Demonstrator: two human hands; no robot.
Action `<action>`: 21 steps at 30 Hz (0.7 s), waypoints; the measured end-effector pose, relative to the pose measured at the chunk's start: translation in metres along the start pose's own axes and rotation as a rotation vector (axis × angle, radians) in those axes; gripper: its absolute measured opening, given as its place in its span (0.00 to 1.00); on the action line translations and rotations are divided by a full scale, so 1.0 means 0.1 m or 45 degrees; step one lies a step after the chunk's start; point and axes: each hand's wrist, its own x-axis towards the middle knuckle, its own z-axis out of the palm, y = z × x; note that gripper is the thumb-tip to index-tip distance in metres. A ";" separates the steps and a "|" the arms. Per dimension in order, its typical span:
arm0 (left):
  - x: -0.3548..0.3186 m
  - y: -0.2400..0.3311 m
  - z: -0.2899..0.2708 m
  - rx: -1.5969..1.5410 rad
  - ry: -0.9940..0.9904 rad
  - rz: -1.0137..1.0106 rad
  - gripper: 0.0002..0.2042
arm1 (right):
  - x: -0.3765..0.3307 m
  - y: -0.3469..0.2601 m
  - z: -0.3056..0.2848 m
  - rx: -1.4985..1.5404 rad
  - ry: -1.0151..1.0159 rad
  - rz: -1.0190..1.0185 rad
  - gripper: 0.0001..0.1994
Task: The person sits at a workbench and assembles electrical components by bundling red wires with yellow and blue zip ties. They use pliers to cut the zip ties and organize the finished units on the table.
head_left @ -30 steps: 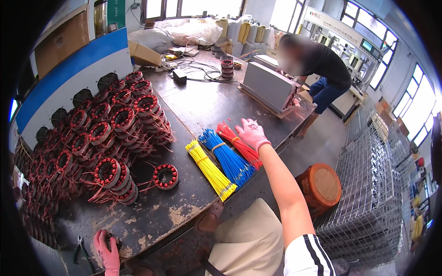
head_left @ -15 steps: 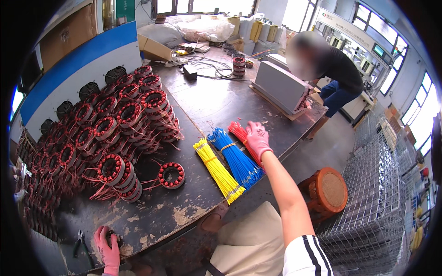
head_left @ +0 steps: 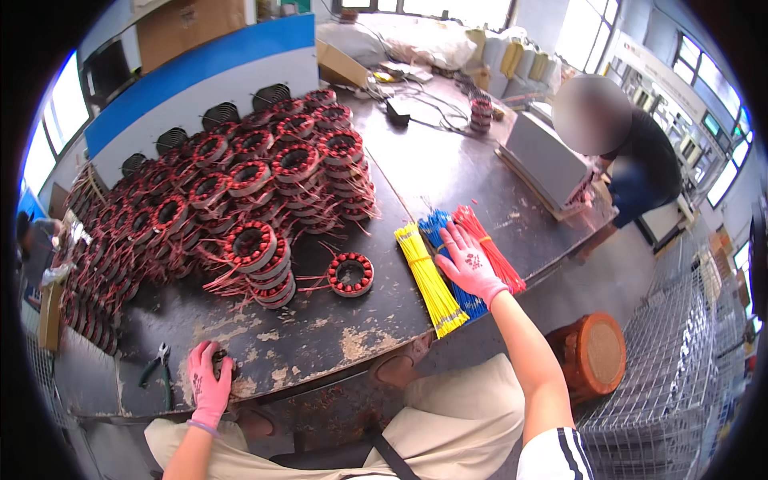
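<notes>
Head view: right hand [head_left: 470, 268] laid flat, fingers apart, on blue ties [head_left: 445, 240] at frame centre-right; none gathered yet. Left hand [head_left: 210, 386], lower left, clamped on a dark object. One coil [head_left: 350, 274] set apart on the tabletop [head_left: 320, 340].

I see a bundle of thin blue ties [head_left: 445, 240] lying flat on the worn dark tabletop, running from eleven to five o'clock between matching yellow [head_left: 430, 278] and red [head_left: 490, 246] bundles.

Bright daylight from blown-out windows [head_left: 448, 8], sharp centre, strong fisheye bending, black vignetted corners
</notes>
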 end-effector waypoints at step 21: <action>-0.31 -0.34 -0.50 0.058 0.548 0.076 0.20 | -0.60 -2.67 -0.27 0.550 0.163 -0.502 0.21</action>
